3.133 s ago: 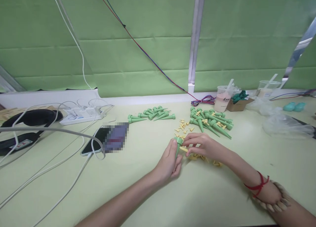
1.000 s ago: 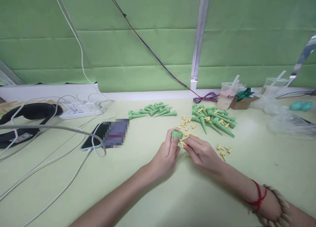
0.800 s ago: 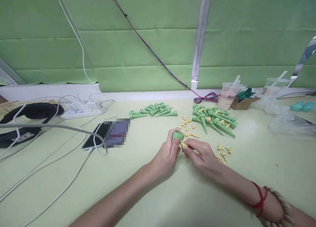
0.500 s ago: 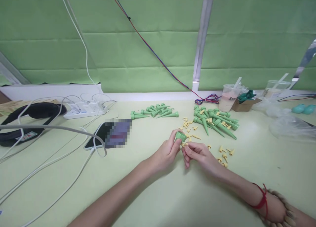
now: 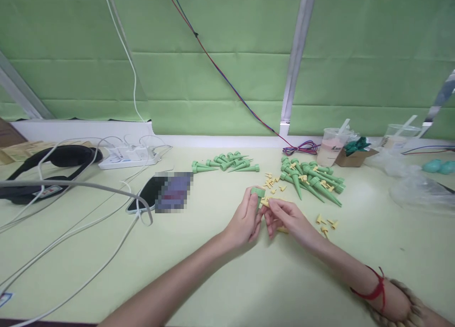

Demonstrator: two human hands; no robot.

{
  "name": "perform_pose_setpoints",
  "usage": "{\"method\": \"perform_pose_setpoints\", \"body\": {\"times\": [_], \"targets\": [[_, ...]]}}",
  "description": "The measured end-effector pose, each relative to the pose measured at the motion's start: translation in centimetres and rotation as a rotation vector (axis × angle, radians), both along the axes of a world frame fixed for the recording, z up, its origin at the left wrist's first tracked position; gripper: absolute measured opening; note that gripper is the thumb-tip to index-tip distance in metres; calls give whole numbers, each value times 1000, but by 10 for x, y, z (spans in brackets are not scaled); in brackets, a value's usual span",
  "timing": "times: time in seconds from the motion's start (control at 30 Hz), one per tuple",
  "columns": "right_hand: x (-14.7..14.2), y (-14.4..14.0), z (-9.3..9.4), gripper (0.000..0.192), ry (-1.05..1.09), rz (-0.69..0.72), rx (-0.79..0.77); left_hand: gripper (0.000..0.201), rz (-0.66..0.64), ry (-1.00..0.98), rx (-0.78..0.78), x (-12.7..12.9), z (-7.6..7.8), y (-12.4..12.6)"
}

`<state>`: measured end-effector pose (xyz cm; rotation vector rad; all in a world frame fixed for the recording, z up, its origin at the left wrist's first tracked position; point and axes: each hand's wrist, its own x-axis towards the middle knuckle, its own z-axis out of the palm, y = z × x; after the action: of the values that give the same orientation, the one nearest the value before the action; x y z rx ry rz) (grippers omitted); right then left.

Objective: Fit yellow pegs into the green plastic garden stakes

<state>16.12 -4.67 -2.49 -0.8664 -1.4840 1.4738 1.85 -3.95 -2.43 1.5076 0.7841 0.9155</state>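
Bare table (image 5: 249, 279) near the hands — green spikes (image 5: 313, 180) crowd beyond.

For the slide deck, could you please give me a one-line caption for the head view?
Left hand grips a green spike while right hand presses a small yellow piece against it.

- Scene is being lit evenly and brightly from above; only soft shadows are being cast.
- Edges are being bent by wide-angle distortion.
- Slight softness is being seen throughout.
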Motion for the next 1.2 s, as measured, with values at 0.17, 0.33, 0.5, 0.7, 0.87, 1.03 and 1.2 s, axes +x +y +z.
{"method": "perform_pose_setpoints", "body": {"times": [0.17,0.33,0.5,0.7,0.87,1.03,1.2], "targets": [[9,1,1,24,-323,-327,499,43,-4,-30,17,-1,3,-2],[21,7,-3,22,-549,-415,1039,42,19,16,56,-1,6,-3],[29,11,0,27,-654,-443,1292,43,4,42,91,-3,8,-4],[31,12,1,17,-637,-461,1503,42,-34,105,113,-5,10,-5],[31,9,3,21,-642,-400,1563,41,-36,129,133,-3,4,-7],[28,6,3,19,-626,-374,1510,39,-18,89,132,-1,-5,-9],[25,5,4,13,-596,-391,1436,40,-13,16,79,3,-6,-11]]}}
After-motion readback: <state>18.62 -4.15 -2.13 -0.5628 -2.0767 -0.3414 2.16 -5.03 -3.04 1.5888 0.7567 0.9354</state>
